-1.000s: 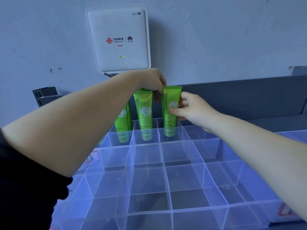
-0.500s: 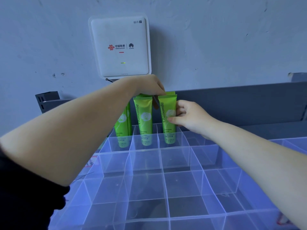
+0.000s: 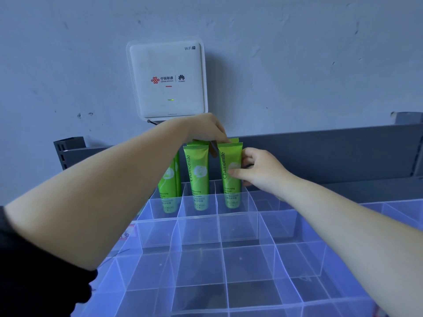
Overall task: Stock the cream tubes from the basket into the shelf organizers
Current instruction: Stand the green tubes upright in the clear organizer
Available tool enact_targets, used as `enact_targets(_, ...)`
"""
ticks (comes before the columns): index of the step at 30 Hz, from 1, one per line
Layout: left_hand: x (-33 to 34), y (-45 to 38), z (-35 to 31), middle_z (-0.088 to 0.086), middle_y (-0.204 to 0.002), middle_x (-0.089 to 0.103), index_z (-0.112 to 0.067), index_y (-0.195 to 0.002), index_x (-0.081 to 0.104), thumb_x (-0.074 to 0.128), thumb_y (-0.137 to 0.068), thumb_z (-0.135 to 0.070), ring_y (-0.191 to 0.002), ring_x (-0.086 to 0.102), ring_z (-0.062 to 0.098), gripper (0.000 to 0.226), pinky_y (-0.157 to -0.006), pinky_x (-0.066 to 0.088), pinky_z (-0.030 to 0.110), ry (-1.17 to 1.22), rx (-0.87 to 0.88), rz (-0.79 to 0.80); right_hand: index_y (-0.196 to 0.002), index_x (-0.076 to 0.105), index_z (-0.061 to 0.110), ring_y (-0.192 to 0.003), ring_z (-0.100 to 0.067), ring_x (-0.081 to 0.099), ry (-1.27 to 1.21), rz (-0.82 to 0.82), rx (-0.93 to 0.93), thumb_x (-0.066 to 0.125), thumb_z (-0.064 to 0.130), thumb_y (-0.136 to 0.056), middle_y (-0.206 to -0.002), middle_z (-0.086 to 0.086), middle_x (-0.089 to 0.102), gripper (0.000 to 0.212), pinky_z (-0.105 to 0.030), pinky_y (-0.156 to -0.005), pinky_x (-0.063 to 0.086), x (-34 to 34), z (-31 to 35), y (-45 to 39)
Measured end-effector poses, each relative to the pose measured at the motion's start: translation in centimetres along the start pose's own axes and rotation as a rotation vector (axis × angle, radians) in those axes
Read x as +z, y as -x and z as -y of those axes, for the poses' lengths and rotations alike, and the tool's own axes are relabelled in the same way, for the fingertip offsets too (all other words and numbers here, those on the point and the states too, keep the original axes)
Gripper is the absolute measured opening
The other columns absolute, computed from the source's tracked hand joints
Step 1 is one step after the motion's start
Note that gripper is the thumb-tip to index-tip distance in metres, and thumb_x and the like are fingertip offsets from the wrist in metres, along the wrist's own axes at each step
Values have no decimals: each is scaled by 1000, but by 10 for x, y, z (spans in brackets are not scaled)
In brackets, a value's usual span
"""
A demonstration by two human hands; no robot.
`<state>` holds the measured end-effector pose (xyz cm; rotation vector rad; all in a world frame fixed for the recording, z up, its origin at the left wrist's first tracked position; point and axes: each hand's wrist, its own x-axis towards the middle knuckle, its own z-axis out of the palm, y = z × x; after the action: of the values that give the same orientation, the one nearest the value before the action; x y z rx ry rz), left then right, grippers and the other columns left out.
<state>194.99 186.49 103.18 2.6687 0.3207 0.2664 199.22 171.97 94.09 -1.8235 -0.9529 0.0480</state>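
Tube in hand: a green cream tube (image 3: pixel 230 177) stands upright in the back row of the clear shelf organizer (image 3: pixel 242 252), crimped end up, cap end down inside its compartment; its long axis runs vertical
Right hand: the right hand (image 3: pixel 258 171) pinches this tube from its right side, thumb across the printed front, fingers curled round the far edge
Left hand: the left hand (image 3: pixel 207 130) reaches over from above, fingertips pinching at the crimped top edges of the tubes; exactly which tube top it holds I cannot tell
Key relation: the tube lies just left of the right hand and directly under the left one, so the right hand is the nearer for steadying the body and the left for pressing the top straight down
Neighbours: a second tube (image 3: pixel 198 177) stands in the next compartment to the left, close but apart from the first; further left more tubes (image 3: pixel 169 181) share a compartment, partly hidden by the left forearm
Judgement: the tube looks nearly seated, and a small downward push with no tilt seems all that remains before release
Surface: the organizer is a grid of thin transparent walls on the shelf, most front compartments holding nothing
Room: a grey shelf back panel (image 3: pixel 320 152) rises behind the tubes, and a white WiFi router (image 3: pixel 167 81) hangs on the pale wall above
Basket: not in view
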Motion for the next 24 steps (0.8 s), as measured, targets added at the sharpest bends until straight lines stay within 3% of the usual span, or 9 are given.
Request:
enact_targets(3,-7,5,-6,-9,-69,67,-12,-94,68,64,-85,-27,-58,64,7,18,-62,45,20,37,5,-58,-86,61,20,-87,-22,65,6,-82,-28,71,29,-78,-86,-2,67,15,-45,-83,54,-5,4,-2)
enact_targets(6,-16,14,-12,-2,-82,67,-11,-96,64,60,-88,-21,-71,64,15,14,-66,50,25,131,17,-141,-81,57,25,-88,-23,64,-41,-237,-51,64,36,-82,-90,-3,65,13,-47,-83,53,-15,12,-3)
enact_targets(9,-24,27,-20,1,-74,61,-15,-79,64,58,-84,-12,-66,58,16,8,-64,48,26,150,72,-326,-81,55,23,-90,-26,64,-22,-386,-84,58,28,-85,-88,-3,64,7,-48,-85,52,-31,28,-5)
enact_targets(12,-28,44,-26,3,-80,61,-13,-86,68,56,-80,-11,-76,56,19,13,-67,44,25,3,166,-496,-85,56,18,-90,-27,63,71,-438,-110,55,18,-84,-79,1,59,2,-42,-82,53,-47,51,-3)
enact_targets(16,-27,79,-31,-3,-83,58,-17,-95,64,54,-81,-19,-81,52,21,17,-71,42,28,-263,298,-588,-86,62,16,-83,-21,58,332,-441,-200,55,15,-85,-78,4,59,7,-26,-71,43,-62,79,14)
enact_targets(20,-18,106,-32,0,-94,63,-18,-101,62,51,-82,-23,-93,55,25,22,-73,41,30,-366,374,-584,-93,62,18,-87,-21,56,675,-432,-273,53,20,-86,-84,5,57,11,-29,-74,44,-68,97,41)
enact_targets(24,1,123,-35,1,-103,61,-19,-106,58,50,-86,-26,-98,55,26,23,-73,39,30,-441,438,-529,-98,58,17,-93,-24,53,1077,-384,-304,45,22,-89,-100,2,59,16,-28,-67,33,-72,99,75)
